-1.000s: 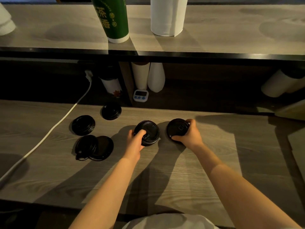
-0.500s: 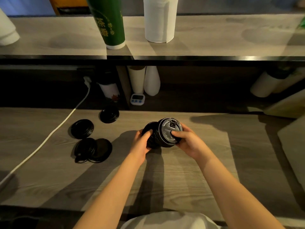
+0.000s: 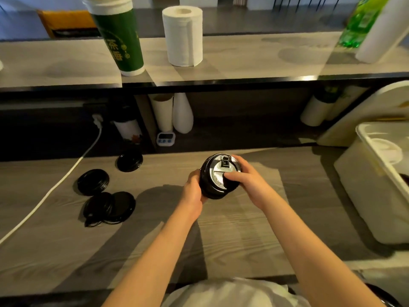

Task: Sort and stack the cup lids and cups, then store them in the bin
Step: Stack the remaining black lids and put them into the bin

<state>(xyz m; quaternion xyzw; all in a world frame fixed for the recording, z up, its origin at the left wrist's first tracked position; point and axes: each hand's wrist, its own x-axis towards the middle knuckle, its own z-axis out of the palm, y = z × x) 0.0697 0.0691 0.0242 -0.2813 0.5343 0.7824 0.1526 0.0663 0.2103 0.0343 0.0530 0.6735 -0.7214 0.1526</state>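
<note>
Head view, lid stack (image 3: pixel 218 179) now lifted, left hand (image 3: pixel 193 192), right hand (image 3: pixel 249 183) gripping

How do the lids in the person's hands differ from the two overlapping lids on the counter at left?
The held lids are nested into one stack; the counter lids only overlap side by side. The held lids are gripped above the counter by the left hand and right hand; the counter lids lie untouched. The held lids tilt toward the camera; the counter lids lie flat. Both are round and black.
</note>
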